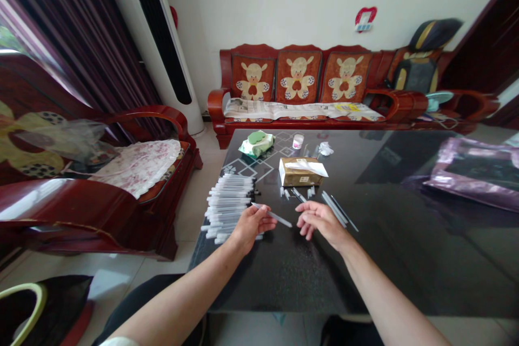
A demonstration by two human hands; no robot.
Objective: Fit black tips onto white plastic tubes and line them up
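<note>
My left hand pinches a translucent pen barrel between thumb and fingers, its free end pointing right. Just beyond that end, my right hand hovers over the dark table with fingers curved and apart, and I see nothing in it. A stacked pile of pens with pale bodies lies beside my left hand, several of them with dark ends facing right. Behind my right hand are loose pen barrels, a thin dark rod like a refill, and several small clear caps.
On the glossy black table stand a tissue box, a green pack of wipes, a small white cup and a crumpled tissue. A purple-edged clear bag lies at the right. Wooden seats surround the far and left sides.
</note>
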